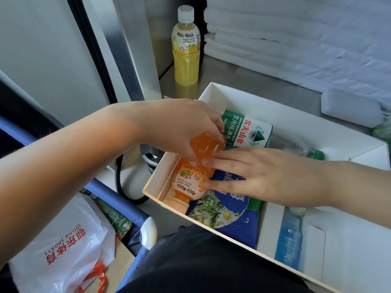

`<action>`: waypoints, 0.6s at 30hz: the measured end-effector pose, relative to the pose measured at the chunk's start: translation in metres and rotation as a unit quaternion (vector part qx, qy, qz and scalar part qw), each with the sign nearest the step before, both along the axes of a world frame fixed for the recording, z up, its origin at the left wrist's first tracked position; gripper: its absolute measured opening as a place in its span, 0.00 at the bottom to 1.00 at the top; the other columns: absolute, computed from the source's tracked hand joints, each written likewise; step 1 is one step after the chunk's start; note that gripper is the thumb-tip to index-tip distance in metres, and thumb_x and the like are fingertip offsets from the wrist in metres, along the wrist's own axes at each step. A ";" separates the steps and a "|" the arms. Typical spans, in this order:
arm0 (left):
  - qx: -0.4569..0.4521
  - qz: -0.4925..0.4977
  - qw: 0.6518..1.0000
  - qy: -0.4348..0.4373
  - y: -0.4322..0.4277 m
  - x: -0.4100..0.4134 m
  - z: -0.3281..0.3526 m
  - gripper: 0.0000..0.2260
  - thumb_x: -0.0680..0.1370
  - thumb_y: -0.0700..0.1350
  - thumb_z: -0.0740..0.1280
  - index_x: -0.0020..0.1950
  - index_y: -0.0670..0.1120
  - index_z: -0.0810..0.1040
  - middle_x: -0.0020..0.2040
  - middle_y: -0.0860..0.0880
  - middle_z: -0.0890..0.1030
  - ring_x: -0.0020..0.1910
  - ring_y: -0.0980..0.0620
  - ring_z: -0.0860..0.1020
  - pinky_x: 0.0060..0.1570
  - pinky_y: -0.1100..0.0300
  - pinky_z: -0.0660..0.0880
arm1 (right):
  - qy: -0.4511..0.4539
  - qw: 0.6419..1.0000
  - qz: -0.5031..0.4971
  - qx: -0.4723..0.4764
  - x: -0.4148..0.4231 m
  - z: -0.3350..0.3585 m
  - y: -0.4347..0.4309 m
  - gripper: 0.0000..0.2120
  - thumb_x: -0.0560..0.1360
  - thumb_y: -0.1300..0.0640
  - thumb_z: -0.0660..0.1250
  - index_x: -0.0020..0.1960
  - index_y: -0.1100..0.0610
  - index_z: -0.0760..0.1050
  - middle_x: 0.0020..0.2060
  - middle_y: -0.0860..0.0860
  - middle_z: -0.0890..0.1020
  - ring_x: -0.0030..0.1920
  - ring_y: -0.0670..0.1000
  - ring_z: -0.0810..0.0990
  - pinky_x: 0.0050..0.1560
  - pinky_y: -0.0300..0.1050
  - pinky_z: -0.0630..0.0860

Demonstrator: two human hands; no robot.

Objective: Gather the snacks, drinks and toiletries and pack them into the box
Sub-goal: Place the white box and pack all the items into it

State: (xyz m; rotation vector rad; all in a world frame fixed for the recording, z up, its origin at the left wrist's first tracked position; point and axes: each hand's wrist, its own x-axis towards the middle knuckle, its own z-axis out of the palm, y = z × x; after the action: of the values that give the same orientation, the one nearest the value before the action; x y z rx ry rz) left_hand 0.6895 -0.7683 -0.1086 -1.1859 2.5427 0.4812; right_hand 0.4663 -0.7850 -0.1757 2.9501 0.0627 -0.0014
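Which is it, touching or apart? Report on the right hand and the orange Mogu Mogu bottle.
Touching. The head view shows straight fingertips of the right hand lying on the side of the orange Mogu Mogu bottle.

It looks like a service or storage room: steel counter (232, 75), stacked folded white linens (296, 28), plastic bag (63, 240) below.

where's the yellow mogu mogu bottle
Head view, upper centre: the yellow bottle stands upright on the counter, outside the white box, left of the folded white stack.
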 end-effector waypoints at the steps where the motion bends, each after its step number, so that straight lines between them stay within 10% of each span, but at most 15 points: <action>1: 0.009 0.015 1.000 -0.018 -0.005 0.002 -0.004 0.36 0.58 0.66 0.61 0.66 0.59 0.71 0.64 0.57 0.74 0.65 0.52 0.71 0.64 0.48 0.68 | -0.001 1.000 0.000 -0.004 -0.002 -0.001 -0.002 0.25 0.79 0.61 0.58 0.75 0.54 0.61 0.73 0.58 0.62 0.72 0.57 0.61 0.69 0.52 0.60; 5: -0.071 0.002 0.996 -0.056 -0.003 0.008 -0.013 0.31 0.71 0.62 0.66 0.73 0.63 0.59 0.71 0.64 0.60 0.72 0.58 0.53 0.72 0.57 0.49 | 0.006 0.999 -0.028 -0.021 -0.007 -0.011 0.002 0.29 0.76 0.60 0.63 0.75 0.57 0.59 0.74 0.58 0.60 0.73 0.59 0.60 0.71 0.55 0.63; 12: -0.106 -0.033 0.993 0.026 -0.009 0.015 -0.015 0.30 0.69 0.58 0.69 0.71 0.58 0.66 0.68 0.57 0.67 0.65 0.57 0.59 0.62 0.67 0.48 | 0.022 0.996 -0.060 -0.054 0.001 -0.012 0.008 0.45 0.64 0.43 0.76 0.74 0.55 0.61 0.74 0.57 0.61 0.73 0.57 0.61 0.70 0.57 0.61; 18: -0.089 -0.031 0.995 0.018 -0.012 0.015 -0.016 0.32 0.70 0.59 0.70 0.72 0.59 0.64 0.70 0.57 0.64 0.67 0.59 0.54 0.64 0.71 0.34 | 0.024 0.997 -0.069 -0.010 -0.007 -0.003 0.001 0.37 0.73 0.44 0.67 0.76 0.55 0.56 0.76 0.58 0.54 0.75 0.57 0.55 0.72 0.55 0.60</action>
State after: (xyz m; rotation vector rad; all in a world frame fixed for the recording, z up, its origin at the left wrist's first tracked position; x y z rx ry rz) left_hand 0.7048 -0.7803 -0.1244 -1.1620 2.6917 0.2695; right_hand 0.4591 -0.7844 -0.1787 2.9269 -0.1340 -0.0919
